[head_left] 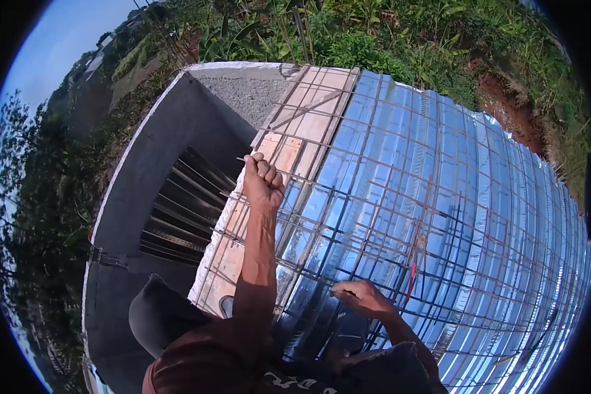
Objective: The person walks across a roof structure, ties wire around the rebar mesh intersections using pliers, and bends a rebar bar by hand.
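A grid of thin steel rebar [358, 155] lies over ribbed, shiny metal decking [391, 118]. My left hand [263, 181] is raised over the plywood strip at the grid's left edge. Its fingers are wrapped into a fist, and the end of a thin steel bar pokes out on its left side. Lower and to the right, my right hand [364, 299] rests close over the grid with its fingers curled in; anything between them is hidden. Right of that hand, a pincer-like tool [412, 282] with a red handle lies on the bars.
Plywood boards [312, 108] border the decking on the left. Beyond them, a grey concrete wall [144, 141] encloses a deep drop with dark ribbed sheets [187, 203]. Bar ends stick out over that edge. Green plants [354, 52] and a dirt slope [505, 102] lie past the far side.
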The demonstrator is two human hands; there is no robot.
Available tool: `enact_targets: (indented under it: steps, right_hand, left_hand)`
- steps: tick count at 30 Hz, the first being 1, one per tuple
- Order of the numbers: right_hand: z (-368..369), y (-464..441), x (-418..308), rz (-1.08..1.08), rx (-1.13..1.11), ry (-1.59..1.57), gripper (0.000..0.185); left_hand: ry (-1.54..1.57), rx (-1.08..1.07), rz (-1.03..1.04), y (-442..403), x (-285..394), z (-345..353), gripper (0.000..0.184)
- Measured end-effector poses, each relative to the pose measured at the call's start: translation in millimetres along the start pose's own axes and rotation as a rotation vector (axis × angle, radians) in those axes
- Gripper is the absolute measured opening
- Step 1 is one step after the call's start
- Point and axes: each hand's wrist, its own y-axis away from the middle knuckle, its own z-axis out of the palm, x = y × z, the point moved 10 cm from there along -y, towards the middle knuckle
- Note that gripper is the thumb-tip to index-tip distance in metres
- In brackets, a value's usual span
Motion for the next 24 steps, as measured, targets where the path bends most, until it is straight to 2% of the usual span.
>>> enact_targets:
  steps: [1,3,5,6,8,10,12,14,15,16,18,20,21,22,23,24]
  right_hand:
    - [-8.9,-0.6,-19.8,-0.003,-0.011,0.002,0.027]
    - [1.5,1.4,-43.2,0.218,-0.263,-0.583,0.028]
    - [-46.0,4.3,-10.3,0.174,0.148,-1.075,0.03]
    - [-50.9,2.6,-2.8,0.178,0.142,-1.072,0.03]
    - [-98.7,3.5,17.2,0.175,0.532,-0.873,0.029]
    - [-97.6,1.1,17.0,0.173,0.526,-0.835,0.028]
    - [-94.7,-2.2,20.5,0.177,0.523,-0.8,0.028]
    - [-109.0,6.8,44.0,0.323,0.692,-0.404,0.027]
    - [-111.7,1.5,43.0,0.234,0.648,0.104,0.027]
    - [-102.6,3.5,45.3,0.238,0.641,0.105,0.027]
    - [-50.1,-12.5,39.1,0.176,0.336,0.188,0.022]
    - [-35.9,-8.9,40.9,0.207,0.323,0.128,0.021]
    - [-31.9,-7.8,43.7,0.236,0.319,0.073,0.02]
    - [-29.2,-8.1,43.0,0.233,0.307,0.07,0.02]
    - [-32.7,-6.2,45.4,0.263,0.357,0.057,0.019]
    - [-35.6,-4.1,48.7,0.294,0.404,0.043,0.017]
  left_hand:
    - [0.008,-0.016,-0.016,0.1,-4.3,-2.5,0.033]
    - [0.034,-0.044,-0.047,1.5,-13.3,-11.1,0.033]
    - [0.076,-0.003,-0.058,-4.5,-12.3,-22.3,0.032]
    - [0.118,0.038,-0.073,-5.8,-12.7,-29.4,0.031]
    - [0.059,0.084,-0.054,-3.4,-10.7,-30.1,0.031]
    - [0.085,0.069,0.039,-3.2,-3.0,-26.7,0.032]
    - [0.09,0.062,0.043,-4.0,3.8,-25.4,0.033]
    - [0.159,0.014,0.004,-6.1,7.5,-21.2,0.034]
    - [0.179,0.04,0.019,-6.1,10.9,-22.4,0.036]
    - [0.182,0.072,0.05,-6.7,14.9,-23.5,0.037]
    - [0.148,0.048,0.085,-12.5,22.0,-24.7,0.037]
    - [0.016,0.13,0.101,-11.7,23.2,-32.5,0.036]
    - [-0.078,0.105,0.067,-9.6,17.5,-30.6,0.031]
    - [-0.172,0.082,0.034,-5.2,10.1,-28.7,0.034]
    - [-0.384,0.057,-0.057,4.7,-4.5,-18.4,0.039]
    - [-0.436,0.004,-0.15,16.1,-28.7,-13.0,0.042]
